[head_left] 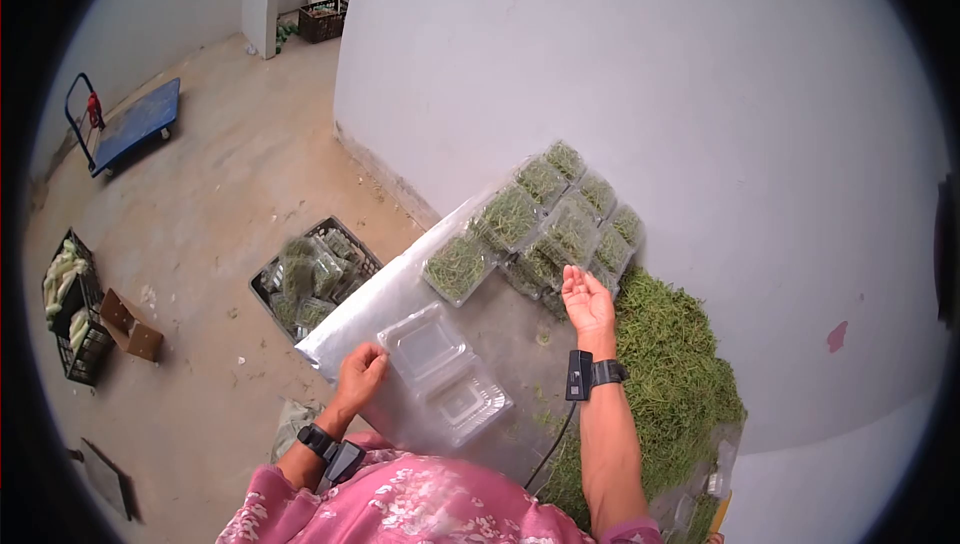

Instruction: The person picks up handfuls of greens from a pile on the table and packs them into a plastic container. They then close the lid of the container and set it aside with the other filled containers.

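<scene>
An empty clear plastic clamshell box [462, 400] lies opened out on the metal table [395, 294], its lid [425, 339] toward the far left. My left hand [362, 376] is closed, its fingertips at the lid's left edge and seeming to pinch it. Palm up, my right hand [588, 304] is held in front of the filled boxes, fingers loosely apart with nothing visible in them. Several clear boxes packed with green stems [508, 216] stand in rows and stacks at the table's far end. A large heap of loose green stems [675, 384] lies to the right of my right forearm.
A black crate [262, 289] with bagged and boxed greens stands on the floor left of the table. Farther left are a crate of pale long vegetables [95, 349], a cardboard box [140, 329] and a blue platform trolley [140, 124]. A white wall [760, 144] borders the table's right side.
</scene>
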`<action>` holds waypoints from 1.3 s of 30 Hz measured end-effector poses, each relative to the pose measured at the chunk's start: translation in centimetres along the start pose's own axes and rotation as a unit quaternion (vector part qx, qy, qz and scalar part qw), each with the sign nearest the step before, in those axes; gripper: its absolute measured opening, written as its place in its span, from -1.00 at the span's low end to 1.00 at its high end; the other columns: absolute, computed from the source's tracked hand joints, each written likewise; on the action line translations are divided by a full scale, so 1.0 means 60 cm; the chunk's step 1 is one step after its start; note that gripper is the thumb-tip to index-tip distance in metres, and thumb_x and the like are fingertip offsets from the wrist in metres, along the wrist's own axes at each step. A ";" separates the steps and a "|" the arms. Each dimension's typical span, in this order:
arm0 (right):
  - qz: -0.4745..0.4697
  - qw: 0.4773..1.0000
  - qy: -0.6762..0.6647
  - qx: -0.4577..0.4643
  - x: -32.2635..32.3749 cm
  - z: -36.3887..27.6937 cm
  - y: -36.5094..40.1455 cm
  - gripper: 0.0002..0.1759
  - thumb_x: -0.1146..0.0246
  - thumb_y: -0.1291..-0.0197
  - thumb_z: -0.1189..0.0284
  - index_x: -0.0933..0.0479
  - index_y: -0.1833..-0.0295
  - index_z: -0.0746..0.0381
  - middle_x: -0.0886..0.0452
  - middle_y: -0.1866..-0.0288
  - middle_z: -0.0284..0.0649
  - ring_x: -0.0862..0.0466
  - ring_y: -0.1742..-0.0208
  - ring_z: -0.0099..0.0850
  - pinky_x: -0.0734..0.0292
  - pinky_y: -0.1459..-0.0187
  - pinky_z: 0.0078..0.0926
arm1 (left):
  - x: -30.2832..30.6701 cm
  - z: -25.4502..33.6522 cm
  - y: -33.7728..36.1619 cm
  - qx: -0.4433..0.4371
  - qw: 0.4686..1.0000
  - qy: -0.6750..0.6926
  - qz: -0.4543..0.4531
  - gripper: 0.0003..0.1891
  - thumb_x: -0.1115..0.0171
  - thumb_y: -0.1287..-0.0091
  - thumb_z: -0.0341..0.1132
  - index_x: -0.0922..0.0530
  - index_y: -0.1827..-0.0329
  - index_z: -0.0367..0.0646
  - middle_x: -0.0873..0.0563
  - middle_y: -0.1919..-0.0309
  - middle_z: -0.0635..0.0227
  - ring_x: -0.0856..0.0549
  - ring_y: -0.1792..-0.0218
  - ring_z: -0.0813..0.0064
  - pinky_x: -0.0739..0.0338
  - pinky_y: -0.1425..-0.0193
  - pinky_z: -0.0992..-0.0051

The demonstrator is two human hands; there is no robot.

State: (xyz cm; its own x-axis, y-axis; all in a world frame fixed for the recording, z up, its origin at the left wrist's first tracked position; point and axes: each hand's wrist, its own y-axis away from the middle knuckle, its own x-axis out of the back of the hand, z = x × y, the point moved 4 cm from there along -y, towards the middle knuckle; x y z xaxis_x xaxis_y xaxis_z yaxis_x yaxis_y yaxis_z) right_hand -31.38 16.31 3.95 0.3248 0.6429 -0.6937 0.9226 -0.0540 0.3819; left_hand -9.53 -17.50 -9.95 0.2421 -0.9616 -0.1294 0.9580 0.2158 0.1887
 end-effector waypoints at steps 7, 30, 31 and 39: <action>-0.121 0.934 0.335 -0.040 -0.023 0.103 0.073 -0.83 -0.26 -0.23 0.43 -0.53 0.13 0.27 -0.65 0.26 -0.24 -0.64 0.35 -0.49 -0.51 0.38 -0.58 | 0.000 -0.005 0.002 -0.020 0.999 -0.037 0.014 -0.91 -0.14 -0.32 -0.40 -0.53 0.30 -0.24 -0.58 0.56 0.47 -0.55 0.51 0.67 -0.46 0.41 0.58; -0.097 0.698 0.706 0.070 0.132 0.176 0.233 -0.59 -0.34 -0.13 0.28 -0.51 0.00 0.31 -0.67 0.14 -0.07 -0.68 0.09 -0.34 -0.59 0.08 -0.41 | -0.016 0.016 0.009 -0.044 0.998 -0.046 -0.022 -0.94 -0.13 -0.35 -0.44 -0.50 0.25 -0.25 -0.51 0.51 0.51 -0.45 0.52 0.71 -0.37 0.44 0.65; -0.081 0.671 0.733 0.079 0.126 0.171 0.254 -0.58 -0.34 -0.09 0.26 -0.50 0.01 0.31 -0.67 0.13 -0.02 -0.69 0.08 -0.22 -0.58 0.07 -0.33 | -0.017 0.018 0.009 -0.023 0.999 -0.025 -0.027 -0.94 -0.12 -0.36 -0.42 -0.49 0.26 -0.21 -0.49 0.53 0.52 -0.42 0.53 0.73 -0.33 0.47 0.65; -0.026 0.714 0.688 0.127 0.205 0.160 0.280 -0.70 -0.24 -0.03 0.43 -0.54 0.10 0.31 -0.66 0.18 -0.01 -0.66 0.11 -0.12 -0.54 0.09 -0.24 | -0.083 0.082 0.018 -0.209 0.946 -0.242 -0.055 -0.95 -0.07 -0.36 -0.51 -0.46 0.28 -0.32 -0.50 0.46 0.39 -0.44 0.41 0.62 -0.38 0.28 0.60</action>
State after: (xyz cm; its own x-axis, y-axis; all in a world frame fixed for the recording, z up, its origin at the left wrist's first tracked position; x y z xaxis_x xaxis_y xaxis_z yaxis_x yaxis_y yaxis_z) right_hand -9.87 16.00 -4.01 -0.0609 0.7823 0.6199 0.9907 -0.0283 0.1331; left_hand -10.44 -13.29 -4.32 0.1362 -0.9255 0.3534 0.9746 0.0612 -0.2155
